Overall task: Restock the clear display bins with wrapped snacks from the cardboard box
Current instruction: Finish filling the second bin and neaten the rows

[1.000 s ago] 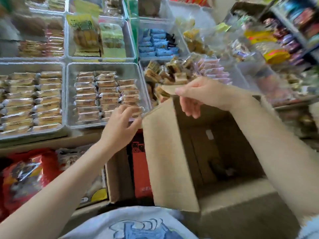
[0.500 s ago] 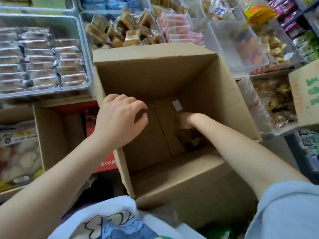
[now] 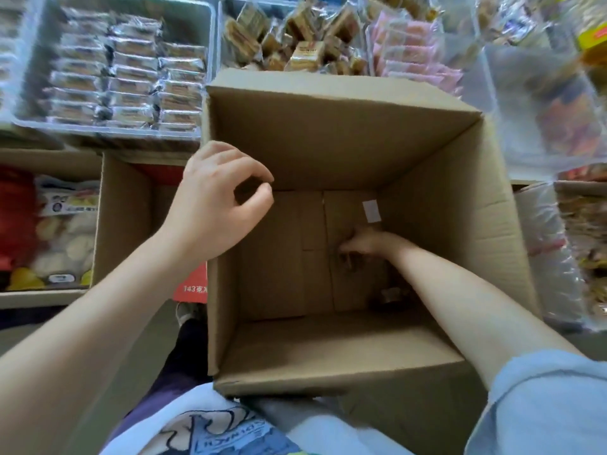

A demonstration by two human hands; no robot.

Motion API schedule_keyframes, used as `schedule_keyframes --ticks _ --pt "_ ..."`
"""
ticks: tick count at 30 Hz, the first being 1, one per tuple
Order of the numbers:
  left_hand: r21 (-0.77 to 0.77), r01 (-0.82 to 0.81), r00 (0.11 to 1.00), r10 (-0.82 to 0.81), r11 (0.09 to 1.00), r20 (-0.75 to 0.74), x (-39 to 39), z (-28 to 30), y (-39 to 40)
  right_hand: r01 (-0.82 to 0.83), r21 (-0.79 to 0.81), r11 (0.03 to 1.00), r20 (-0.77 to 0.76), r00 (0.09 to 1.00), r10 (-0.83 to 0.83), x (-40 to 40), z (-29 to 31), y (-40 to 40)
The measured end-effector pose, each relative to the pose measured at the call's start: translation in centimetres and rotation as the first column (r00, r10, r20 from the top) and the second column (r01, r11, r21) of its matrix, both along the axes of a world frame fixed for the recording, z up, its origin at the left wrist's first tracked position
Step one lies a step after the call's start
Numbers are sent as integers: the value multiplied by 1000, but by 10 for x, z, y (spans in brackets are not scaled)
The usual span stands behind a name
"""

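Note:
An open cardboard box stands in front of me, nearly empty. My right hand reaches down to its bottom, fingers curled round a small dark wrapped snack. Another dark wrapped snack lies on the box floor beside my forearm. My left hand rests over the box's left wall, fingers loosely curled, holding nothing. Behind the box are clear display bins: one with neat rows of wrapped bars, one with brown square snacks, one with pink packets.
A second open cardboard box stands to the left with a red carton inside. Bagged snacks lie on a lower shelf at far left. A clear bin and bagged goods crowd the right side.
My right hand went from the box's far rim down to the bottom of the box. My left hand left the wrapped-bar bin and came to the box's left wall. The view tilted down.

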State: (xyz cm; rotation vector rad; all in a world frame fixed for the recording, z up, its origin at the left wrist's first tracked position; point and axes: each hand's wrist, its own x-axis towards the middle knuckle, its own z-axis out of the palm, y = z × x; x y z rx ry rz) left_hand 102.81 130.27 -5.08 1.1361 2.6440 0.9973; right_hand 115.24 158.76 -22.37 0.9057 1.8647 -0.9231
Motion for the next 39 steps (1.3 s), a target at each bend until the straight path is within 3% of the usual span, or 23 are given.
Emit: schedule_keyframes --ticks 2,5,8,11,14,17,25,31,36,39 --pt "13 28 999 -28 1000 16 -8 1 6 240 -305 922 -71 959 -274 -21 39 -5" --pt "-5 76 997 -76 997 1 -25 2 16 295 -622 725 -121 879 -462 -43 106 -20" --pt "-20 109 994 -109 994 9 -37 2 18 288 -767 574 -154 785 -600 -51 160 -31" --pt "75 106 994 -108 992 23 -38 4 14 215 -809 547 -235 735 -637 -59 203 -43" --pt "241 -6 1000 8 970 -6 -46 10 4 157 -807 569 -331 677 -657 -79 235 -58" --pt "265 -85 996 83 961 18 -78 7 -18 123 -812 570 -387 618 -684 -108 256 -80" --pt "-152 -149 987 156 977 34 -208 -58 -93 191 -783 592 -419 542 -728 -236 262 -157" --pt "-473 0 997 39 881 73 -279 -112 -124 405 -581 706 -497 510 -702 -342 217 -182" --pt "-502 115 992 -75 857 100 -300 -125 -128 520 -444 730 -600 432 -673 -417 165 -171" --pt "-480 104 995 -90 871 53 -298 -127 -128 487 -199 851 -744 490 -454 -454 136 -167"
